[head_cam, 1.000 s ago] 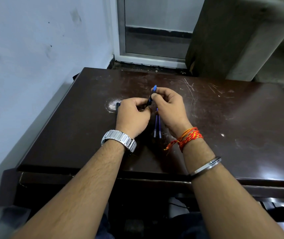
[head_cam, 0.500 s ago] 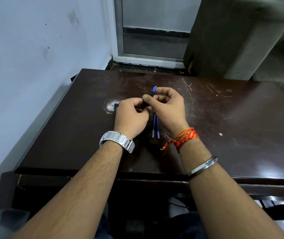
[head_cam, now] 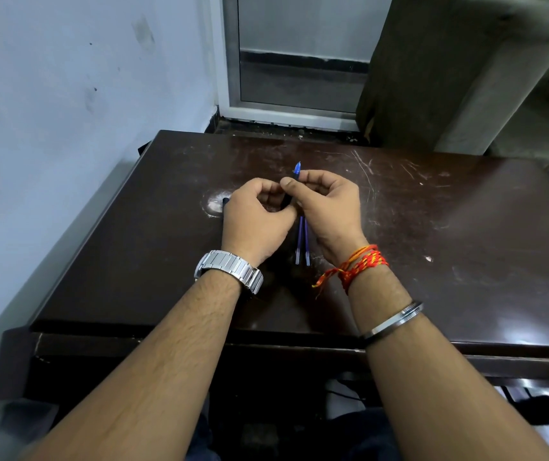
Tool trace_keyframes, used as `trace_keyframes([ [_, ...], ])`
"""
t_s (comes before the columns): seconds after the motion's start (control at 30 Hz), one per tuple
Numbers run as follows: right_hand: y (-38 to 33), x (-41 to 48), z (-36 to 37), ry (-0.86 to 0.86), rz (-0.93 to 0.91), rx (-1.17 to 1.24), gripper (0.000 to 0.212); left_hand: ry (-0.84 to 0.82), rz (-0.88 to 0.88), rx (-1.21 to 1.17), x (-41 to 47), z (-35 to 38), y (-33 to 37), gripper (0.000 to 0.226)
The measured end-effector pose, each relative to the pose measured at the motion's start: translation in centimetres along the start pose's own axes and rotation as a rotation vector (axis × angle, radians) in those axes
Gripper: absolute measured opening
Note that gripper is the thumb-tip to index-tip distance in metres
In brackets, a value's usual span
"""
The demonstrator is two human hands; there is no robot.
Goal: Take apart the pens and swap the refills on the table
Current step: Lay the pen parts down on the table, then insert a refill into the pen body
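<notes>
Both hands meet over the middle of the dark wooden table (head_cam: 433,247). My right hand (head_cam: 328,207) pinches a dark pen barrel whose blue tip (head_cam: 297,168) sticks up past thumb and forefinger. My left hand (head_cam: 255,216) is closed around another dark pen part; a dark end (head_cam: 225,201) pokes out on its left side. Two thin blue refills (head_cam: 302,241) lie side by side on the table between my wrists, their far ends hidden under my hands.
A blue-white wall (head_cam: 50,128) runs along the table's left edge. Beyond the far edge are a glass door frame (head_cam: 286,111) and a dark curtain (head_cam: 416,71). A whitish worn patch (head_cam: 214,205) marks the tabletop by my left hand.
My right thumb has shifted along the pen barrel and the hands have turned slightly against each other. The two refills on the table have not moved.
</notes>
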State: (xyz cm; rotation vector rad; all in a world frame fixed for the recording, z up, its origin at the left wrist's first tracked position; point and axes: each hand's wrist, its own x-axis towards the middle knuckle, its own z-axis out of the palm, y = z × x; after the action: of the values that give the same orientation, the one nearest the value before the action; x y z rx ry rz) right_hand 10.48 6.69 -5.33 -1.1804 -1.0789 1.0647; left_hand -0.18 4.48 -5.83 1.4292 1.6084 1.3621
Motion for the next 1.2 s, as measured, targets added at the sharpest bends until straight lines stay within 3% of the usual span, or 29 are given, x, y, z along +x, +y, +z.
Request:
trace_keyframes([
  [0.13, -0.3, -0.1, -0.1, -0.007, 0.045, 0.016, 0.007, -0.085, -0.06, -0.052, -0.2, -0.1, 0.2, 0.015],
  [0.3, 0.4, 0.3, 0.0, 0.019, 0.009, -0.075, 0.006, 0.005, -0.048, -0.01, -0.1, -0.3, 0.1, 0.023],
  [0.5, 0.3, 0.2, 0.0, -0.007, 0.006, -0.078, 0.003, -0.057, -0.077, 0.002, -0.3, -0.2, 0.3, 0.005],
  [0.6, 0.3, 0.3, -0.1, -0.013, -0.011, -0.115, 0.006, 0.003, -0.066, 0.033, -0.1, -0.3, 0.1, 0.02],
  [0.8, 0.4, 0.3, 0.0, -0.042, 0.009, -0.104, 0.005, -0.077, -0.11, 0.028, -0.2, -0.2, 0.2, 0.005],
  [0.93, 0.4, 0.4, -0.2, -0.042, -0.01, -0.126, 0.007, -0.014, -0.106, 0.028, 0.0, -0.3, 0.0, 0.02],
  [1.2, 0.9, 0.6, -0.1, -0.049, -0.006, -0.126, 0.004, -0.037, -0.107, 0.04, -0.2, -0.3, 0.2, 0.009],
])
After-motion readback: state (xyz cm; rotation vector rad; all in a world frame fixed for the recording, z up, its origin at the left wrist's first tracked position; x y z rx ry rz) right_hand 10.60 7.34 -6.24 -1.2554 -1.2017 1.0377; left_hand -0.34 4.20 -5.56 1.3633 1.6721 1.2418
